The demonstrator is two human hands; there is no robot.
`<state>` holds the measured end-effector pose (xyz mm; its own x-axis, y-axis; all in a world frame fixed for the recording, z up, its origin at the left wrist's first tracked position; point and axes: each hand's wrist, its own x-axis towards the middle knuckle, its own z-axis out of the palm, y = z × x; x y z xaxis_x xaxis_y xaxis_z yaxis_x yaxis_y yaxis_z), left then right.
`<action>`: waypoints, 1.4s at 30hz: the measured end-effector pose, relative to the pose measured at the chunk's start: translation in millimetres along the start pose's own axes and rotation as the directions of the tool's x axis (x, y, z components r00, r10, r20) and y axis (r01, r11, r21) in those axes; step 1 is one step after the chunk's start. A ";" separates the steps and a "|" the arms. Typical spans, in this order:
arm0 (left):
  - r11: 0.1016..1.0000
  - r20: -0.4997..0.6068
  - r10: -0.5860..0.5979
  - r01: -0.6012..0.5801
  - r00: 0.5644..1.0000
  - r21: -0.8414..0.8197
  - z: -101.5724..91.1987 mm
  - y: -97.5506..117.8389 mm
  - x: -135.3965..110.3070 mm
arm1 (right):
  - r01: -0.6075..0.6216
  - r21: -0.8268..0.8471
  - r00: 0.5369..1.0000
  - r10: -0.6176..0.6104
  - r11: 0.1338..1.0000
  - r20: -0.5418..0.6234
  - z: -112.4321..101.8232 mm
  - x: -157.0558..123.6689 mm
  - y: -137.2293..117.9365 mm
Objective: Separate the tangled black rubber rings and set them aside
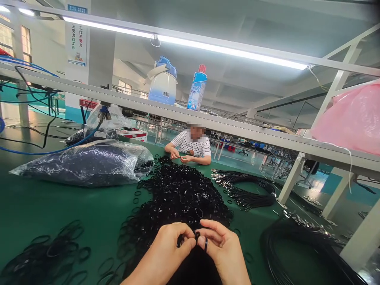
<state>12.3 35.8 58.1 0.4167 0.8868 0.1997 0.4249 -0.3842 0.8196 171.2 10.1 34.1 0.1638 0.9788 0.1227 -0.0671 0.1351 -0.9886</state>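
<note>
Both my hands meet low in the middle of the head view, above a big heap of black rubber rings (181,190). My left hand (170,247) is closed, thumb and forefinger pinching a small black ring (197,235). Against that same ring press the thumb and fingers of my right hand (224,247), with its forefinger stretched out above. A dark band (206,244) circles the right thumb. Some black material shows inside the curl of my left fingers; its shape is partly hidden.
A smaller ring pile (44,253) lies at left, behind it a clear bag of black pieces (89,164). Coiled black cables (252,190) lie at right, with another coil (297,253) nearer. Across the table sits a person (190,144). A shelf (231,126) spans above.
</note>
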 end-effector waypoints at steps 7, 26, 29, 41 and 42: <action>0.998 -0.043 0.023 -0.021 0.999 0.057 0.2 1.2 -0.8 | 0.015 -0.089 1.000 -0.017 0.996 -0.024 3.3 -2.5 0.1; 0.979 -0.081 0.142 -0.127 0.987 0.162 4.4 -6.0 -1.0 | -0.035 -0.061 0.987 0.025 0.998 -0.159 15.7 -4.1 2.1; 0.978 -0.077 0.125 -0.110 0.989 0.176 3.7 -5.5 -0.9 | -0.004 -0.095 0.983 -0.014 0.995 -0.185 17.5 -4.5 5.2; 0.979 -0.014 0.072 -0.068 0.997 0.190 1.6 -5.3 0.5 | 0.135 -0.394 0.936 -0.247 0.909 -0.250 26.2 -12.5 -3.9; 0.977 -0.008 0.079 -0.076 0.997 0.201 1.4 -6.4 0.6 | 0.142 -0.390 0.936 -0.252 0.910 -0.244 26.4 -12.6 -3.9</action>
<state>11.0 38.5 52.3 0.4425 0.8556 0.2686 0.5451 -0.4944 0.6770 143.5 1.3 38.7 0.4109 0.8451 0.3420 0.3463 0.2024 -0.9160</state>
